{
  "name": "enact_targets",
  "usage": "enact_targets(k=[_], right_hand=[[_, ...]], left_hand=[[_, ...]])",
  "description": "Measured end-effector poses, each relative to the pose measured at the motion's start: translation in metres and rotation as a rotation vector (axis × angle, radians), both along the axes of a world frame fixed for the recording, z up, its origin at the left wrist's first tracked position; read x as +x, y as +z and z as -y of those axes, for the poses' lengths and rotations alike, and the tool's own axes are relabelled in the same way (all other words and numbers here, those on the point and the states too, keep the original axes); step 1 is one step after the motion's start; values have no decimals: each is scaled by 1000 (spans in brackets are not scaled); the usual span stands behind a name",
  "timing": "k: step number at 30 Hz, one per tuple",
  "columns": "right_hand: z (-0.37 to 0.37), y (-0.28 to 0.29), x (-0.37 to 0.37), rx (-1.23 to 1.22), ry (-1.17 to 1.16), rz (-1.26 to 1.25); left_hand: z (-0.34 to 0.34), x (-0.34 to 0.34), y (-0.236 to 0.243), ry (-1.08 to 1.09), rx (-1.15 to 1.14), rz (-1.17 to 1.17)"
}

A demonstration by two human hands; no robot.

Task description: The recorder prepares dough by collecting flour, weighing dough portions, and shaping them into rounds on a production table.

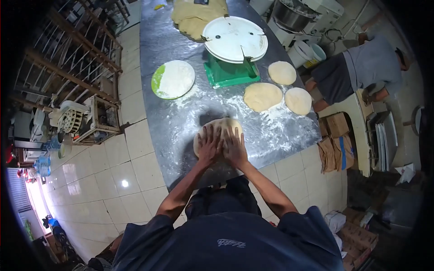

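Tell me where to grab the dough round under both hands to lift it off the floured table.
Probably by its far rim: the dough round lies flat on the metal table, with left hand and right hand covering its near half. Slide fingers under the thin exposed edge.

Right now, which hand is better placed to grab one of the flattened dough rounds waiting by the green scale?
Probably the right hand: the dough rounds lie to the right of the dough both hands press.

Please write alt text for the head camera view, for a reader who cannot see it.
A person's left hand and right hand press flat on a round dough piece on a floured metal table. Three more dough rounds and a green scale lie beyond.
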State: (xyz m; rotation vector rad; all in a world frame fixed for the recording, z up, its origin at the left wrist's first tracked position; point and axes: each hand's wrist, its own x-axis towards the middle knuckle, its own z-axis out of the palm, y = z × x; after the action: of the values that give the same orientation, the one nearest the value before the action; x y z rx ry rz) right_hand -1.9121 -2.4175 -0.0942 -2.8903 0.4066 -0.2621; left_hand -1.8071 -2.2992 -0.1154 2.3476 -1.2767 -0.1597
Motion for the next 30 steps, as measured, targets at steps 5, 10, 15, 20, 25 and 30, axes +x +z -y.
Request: enact_targets(k=[5,10,15,20,25,30], right_hand=[[-5,-11,-10,181,-27,88],[29,-1,-9,589,34,-168],[23,24,-5,441,-551,192],[20,-23,30,810,-578,-158],[37,-26,19,1548,-582,190],[150,87,-76,1664,-522,303]], left_hand=[[4,-14,0,-52,4,-114],[-6,-11,9,-143,20,-48],[-5,-7,3,-9,46,-30],[-39,2,-18,756,-78,-531],[-28,9,-6,697,-185,-798],[48,-38,83,390,-326,-996]])
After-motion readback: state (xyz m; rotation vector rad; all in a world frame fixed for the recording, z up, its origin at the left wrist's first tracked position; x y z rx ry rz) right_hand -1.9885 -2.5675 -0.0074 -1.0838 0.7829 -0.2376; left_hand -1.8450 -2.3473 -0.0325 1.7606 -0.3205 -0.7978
